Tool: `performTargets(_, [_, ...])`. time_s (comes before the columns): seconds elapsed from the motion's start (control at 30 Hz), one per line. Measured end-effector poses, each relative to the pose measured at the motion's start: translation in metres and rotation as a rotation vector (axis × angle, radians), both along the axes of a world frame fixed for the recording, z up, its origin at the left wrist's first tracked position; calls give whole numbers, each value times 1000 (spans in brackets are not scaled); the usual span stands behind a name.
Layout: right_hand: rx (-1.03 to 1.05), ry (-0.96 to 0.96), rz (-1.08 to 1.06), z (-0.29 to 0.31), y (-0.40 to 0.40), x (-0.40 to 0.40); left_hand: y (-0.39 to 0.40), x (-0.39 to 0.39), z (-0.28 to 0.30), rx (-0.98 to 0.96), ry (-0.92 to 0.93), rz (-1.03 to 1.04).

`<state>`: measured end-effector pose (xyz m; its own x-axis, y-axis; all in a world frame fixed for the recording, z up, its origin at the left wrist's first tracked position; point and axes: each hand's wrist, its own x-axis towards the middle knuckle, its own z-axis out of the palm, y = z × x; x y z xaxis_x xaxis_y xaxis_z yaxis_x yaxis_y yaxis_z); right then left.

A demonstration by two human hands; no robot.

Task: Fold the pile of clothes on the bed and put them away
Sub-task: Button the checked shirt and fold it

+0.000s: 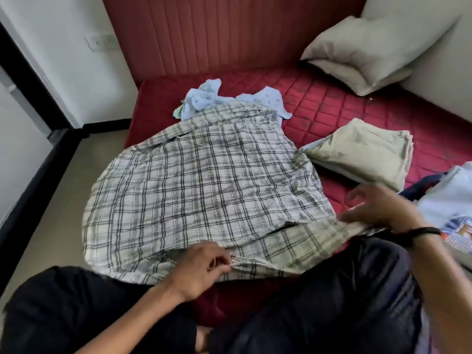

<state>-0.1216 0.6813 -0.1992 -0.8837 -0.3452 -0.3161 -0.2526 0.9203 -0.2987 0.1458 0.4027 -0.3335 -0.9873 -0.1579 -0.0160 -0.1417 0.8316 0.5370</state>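
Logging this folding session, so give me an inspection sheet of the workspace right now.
Surface: red quilted mattress, bare in places.
Job's things: plaid shirt spread flat; light blue garment crumpled beyond it; folded beige cloth to the right.
Clutter: more fabric at the right edge.
Grippers: left hand pinches the shirt's near hem; right hand blurred, fingers spread at the shirt's right edge.
Cables: nothing seen.
Surroundings: pillow, padded headboard, wall socket.
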Motion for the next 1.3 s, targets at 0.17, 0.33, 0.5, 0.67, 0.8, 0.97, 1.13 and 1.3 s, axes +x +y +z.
performTargets(0.17, [186, 129, 184, 49, 76, 4, -30, 16, 79, 416, -415, -227])
performTargets(0.33, [179, 223, 267, 23, 12, 14, -39, 6, 57, 283, -255, 60])
performTargets(0.5, [124, -7, 129, -58, -47, -25, -38, -6, -4, -401, -131, 161])
performTargets(0.67, [-30, -66, -176, -99, -41, -45, -35, -2, -24, -366, 100, 193])
performTargets(0.8, [-28, -95, -270, -107, -38, -54, -36, -7, -25, -339, 86, 208])
performTargets(0.97, [-71, -141, -378, -109, -36, -60, -38, -6, -27, -259, -2, 225])
performTargets(1.13, [55, -30, -380, -98, -19, -52, -40, 2, -22, -201, -88, 159])
performTargets(1.3, [48, 91, -186, -108, -39, -59, -59, -9, -9, 11, -291, 36])
